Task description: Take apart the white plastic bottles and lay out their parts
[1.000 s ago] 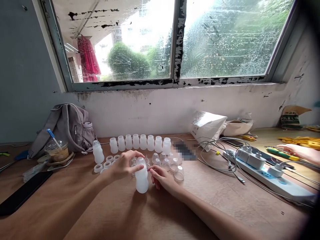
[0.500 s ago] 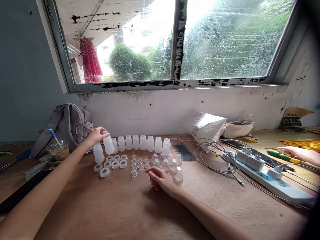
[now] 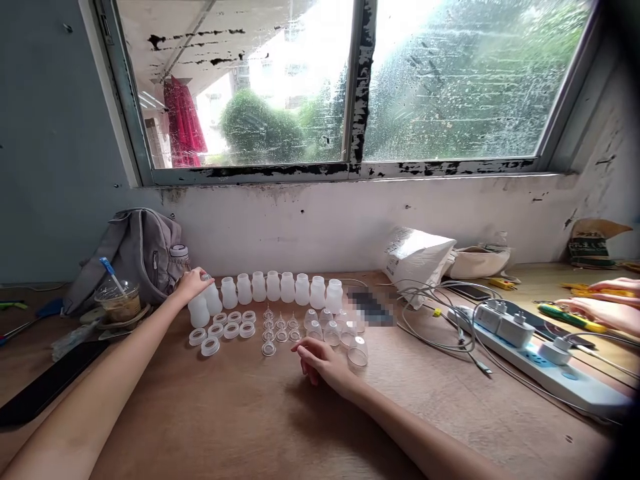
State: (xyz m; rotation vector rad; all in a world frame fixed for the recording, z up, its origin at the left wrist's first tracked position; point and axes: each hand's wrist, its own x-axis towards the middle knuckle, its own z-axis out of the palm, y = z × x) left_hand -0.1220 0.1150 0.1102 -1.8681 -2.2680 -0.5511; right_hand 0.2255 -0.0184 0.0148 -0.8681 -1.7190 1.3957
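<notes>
My left hand [image 3: 193, 285] grips the rim of a frosted baby bottle [image 3: 213, 301] standing at the left of a curved row. Just in front of it is another frosted bottle [image 3: 199, 312], and more frosted bottles [image 3: 273, 287] extend to the right. White screw rings [image 3: 231, 331] lie in front of the row, beside clear bottle nipples [image 3: 281, 325] pointing up. Clear dome caps [image 3: 357, 353] stand farther right. My right hand [image 3: 324, 363] hovers or rests by the caps, fingers loosely bent and apart, holding nothing.
Left of my hand are a backpack [image 3: 145, 250], an iced drink cup [image 3: 120, 300] and a black flat object [image 3: 50, 383]. A power strip [image 3: 585, 387], cables [image 3: 425, 327] and a white bag [image 3: 417, 257] stand right. Another person's hand [image 3: 595, 310] is near a green-yellow tool [image 3: 555, 312].
My left hand has lowered the bottle slightly, from a lifted position down to the table in the row. My right hand stays in place. The other person's hand at far right has shifted.
</notes>
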